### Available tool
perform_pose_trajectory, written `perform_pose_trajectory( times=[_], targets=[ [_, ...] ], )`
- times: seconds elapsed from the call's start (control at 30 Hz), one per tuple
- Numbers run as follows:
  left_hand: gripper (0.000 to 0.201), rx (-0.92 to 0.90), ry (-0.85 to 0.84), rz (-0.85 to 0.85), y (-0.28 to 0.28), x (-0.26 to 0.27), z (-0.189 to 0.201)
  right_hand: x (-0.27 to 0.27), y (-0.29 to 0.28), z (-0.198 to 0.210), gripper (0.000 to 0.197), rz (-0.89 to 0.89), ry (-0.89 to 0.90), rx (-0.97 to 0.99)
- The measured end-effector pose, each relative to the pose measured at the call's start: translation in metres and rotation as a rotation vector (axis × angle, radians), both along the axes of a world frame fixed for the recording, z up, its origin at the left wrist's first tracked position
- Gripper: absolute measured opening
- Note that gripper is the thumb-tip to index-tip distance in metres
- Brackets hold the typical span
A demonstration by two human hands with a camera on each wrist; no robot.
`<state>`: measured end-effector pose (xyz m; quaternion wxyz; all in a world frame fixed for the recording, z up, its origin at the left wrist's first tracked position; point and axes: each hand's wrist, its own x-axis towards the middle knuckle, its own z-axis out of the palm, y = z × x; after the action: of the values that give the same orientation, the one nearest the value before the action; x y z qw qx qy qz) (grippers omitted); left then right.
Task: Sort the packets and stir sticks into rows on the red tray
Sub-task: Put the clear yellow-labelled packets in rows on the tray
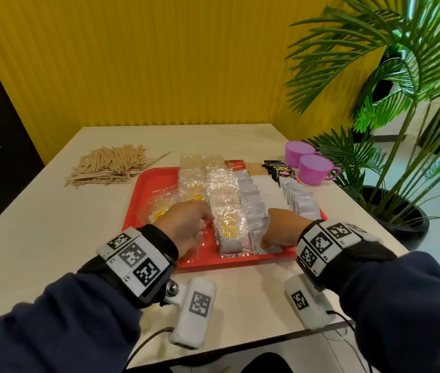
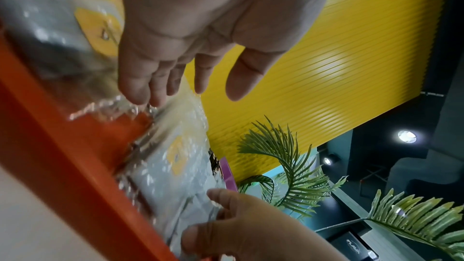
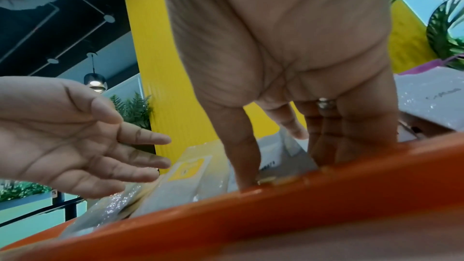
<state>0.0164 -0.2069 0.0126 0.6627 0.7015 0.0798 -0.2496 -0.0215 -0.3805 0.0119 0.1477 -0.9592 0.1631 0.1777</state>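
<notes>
- Yellow ribbed wall panel (image 1: 159,63) backs a pale rectangular counter (image 1: 52,224); green palm plant (image 1: 401,76) at 2 o'clock.
- Red plastic tray (image 1: 157,179) sits mid-counter and carries rows of packets running from 6 to 12 o'clock: clear crinkly plastic packets with yellow labels (image 1: 224,200) left of centre, silver foil packets (image 1: 252,200) beside them, another silver row (image 1: 301,196) toward 3 o'clock.
- Small black wrapped packets (image 1: 278,168) lie at the tray's far edge, 1 o'clock.
- Loose heap of flat wooden stir sticks (image 1: 108,165) on the counter at 10 o'clock, off the tray.
- Two purple plastic cups (image 1: 313,168) at 2 o'clock, just beside the tray.
- Left hand (image 1: 186,224): fingers (image 2: 140,86) straight and relaxed, tips touching a clear packet at the tray's near left; nothing gripped.
- Right hand (image 1: 283,230): fingers (image 3: 323,142) point down into the near end of the silver row, thumb against the tray floor; cannot tell whether they pinch a packet.
</notes>
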Motion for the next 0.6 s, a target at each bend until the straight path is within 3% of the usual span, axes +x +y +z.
perform_pose_trajectory(
  times=[0.07, 0.17, 0.27, 0.3, 0.4, 0.5, 0.6],
  targets=[
    [0.031, 0.027, -0.044, 0.052, 0.009, 0.004, 0.006, 0.001, 0.0, 0.001, 0.056, -0.02, -0.034, 0.004],
    [0.019, 0.083, -0.11, 0.161, 0.029, 0.016, 0.018, 0.004, 0.008, 0.01, 0.071, -0.056, -0.203, 0.09],
    [0.037, 0.071, -0.099, 0.218, 0.048, 0.032, 0.015, 0.005, 0.033, 0.022, 0.066, 0.001, -0.403, 0.238],
    [0.031, 0.041, -0.072, 0.225, 0.053, 0.034, 0.013, 0.004, 0.045, 0.024, 0.063, 0.024, -0.417, 0.314],
    [0.006, -0.034, 0.011, 0.226, 0.061, 0.037, 0.007, 0.007, 0.078, 0.022, 0.062, 0.042, -0.313, 0.505],
    [0.009, -0.069, 0.052, 0.193, 0.062, 0.035, 0.0, 0.013, 0.103, 0.018, 0.067, 0.001, -0.171, 0.582],
    [0.007, -0.109, 0.079, 0.224, 0.06, 0.033, -0.003, 0.021, 0.116, 0.02, 0.057, -0.069, -0.116, 0.607]
  ],
)
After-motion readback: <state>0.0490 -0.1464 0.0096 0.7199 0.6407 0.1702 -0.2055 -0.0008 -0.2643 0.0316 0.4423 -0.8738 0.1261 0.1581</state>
